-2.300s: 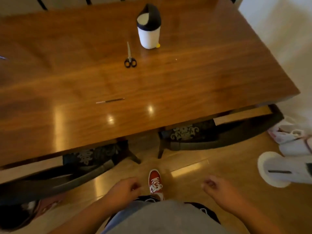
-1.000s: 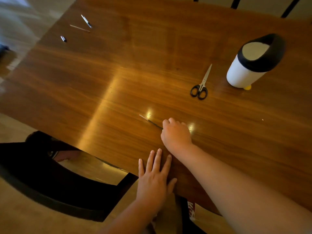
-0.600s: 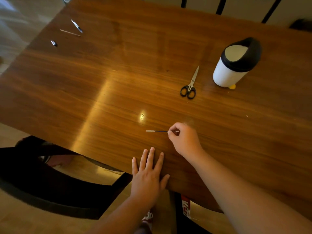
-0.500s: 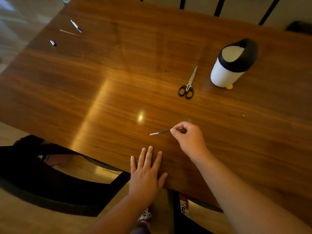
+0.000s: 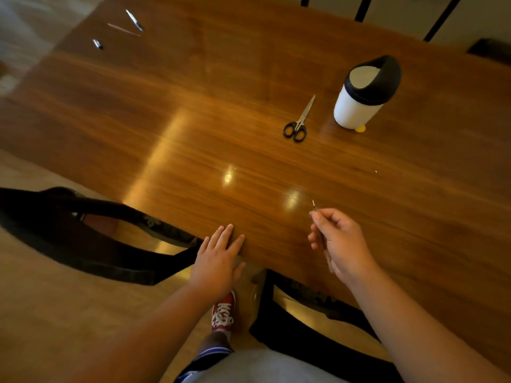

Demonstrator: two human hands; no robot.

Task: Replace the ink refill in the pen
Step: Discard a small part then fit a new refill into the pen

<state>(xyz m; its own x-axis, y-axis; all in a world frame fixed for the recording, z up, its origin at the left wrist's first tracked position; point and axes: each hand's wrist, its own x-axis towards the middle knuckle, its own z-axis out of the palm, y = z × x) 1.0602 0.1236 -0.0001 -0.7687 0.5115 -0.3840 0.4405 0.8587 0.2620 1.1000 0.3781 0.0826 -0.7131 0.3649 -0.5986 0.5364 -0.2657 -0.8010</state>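
My right hand is shut on a thin ink refill, holding it above the near edge of the wooden table with its tip pointing away from me. My left hand lies flat and open on the table's near edge. At the far left corner lie the pen parts: a silver pen barrel, a thin pale refill and a small pen piece.
Black-handled scissors lie mid-table. A white bin with a black swing lid stands right of them. Dark chairs are tucked under the near edge, left and right of my red shoe.
My right hand picked the refill up off the table and drew it back toward me, turning it from sideways to pointing away. My left hand stayed flat on the edge.
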